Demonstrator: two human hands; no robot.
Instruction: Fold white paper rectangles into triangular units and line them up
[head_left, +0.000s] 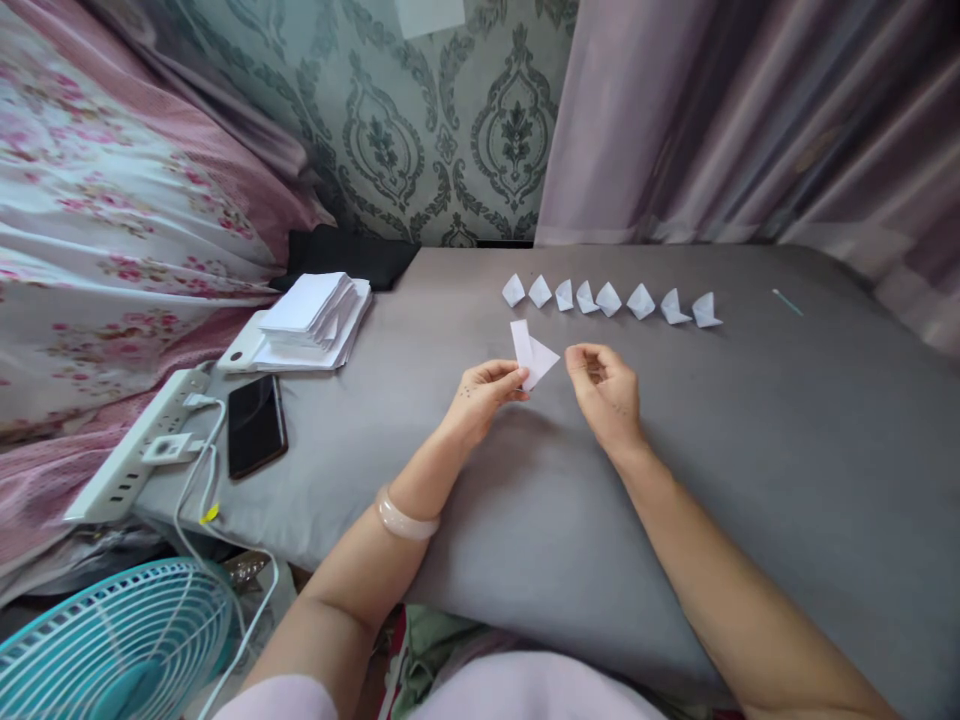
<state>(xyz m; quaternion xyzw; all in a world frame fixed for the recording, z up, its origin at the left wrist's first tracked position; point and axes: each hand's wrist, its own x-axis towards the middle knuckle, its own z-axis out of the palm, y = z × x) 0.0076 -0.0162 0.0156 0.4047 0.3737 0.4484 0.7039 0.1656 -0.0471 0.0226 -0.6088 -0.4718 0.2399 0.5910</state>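
Above the grey-covered table, my left hand [491, 395] pinches a small folded piece of white paper [534, 360] between thumb and fingers. The paper has a pointed corner toward the right and a straight strip standing up on its left. Just right of that point is my right hand [606, 390], its fingers curled and the thumb against the index finger. It looks apart from the paper; whether anything tiny is in its fingers I cannot make out. Behind both hands stands a row of several folded white paper shapes [640, 301].
At the left lie a stack of white paper sheets [311, 315], a black phone [256, 425] and a power strip [142, 440] with cables. A turquoise fan [120, 640] stands below the table's edge. A thin light-blue stick [787, 302] lies far right on the grey cover [787, 450].
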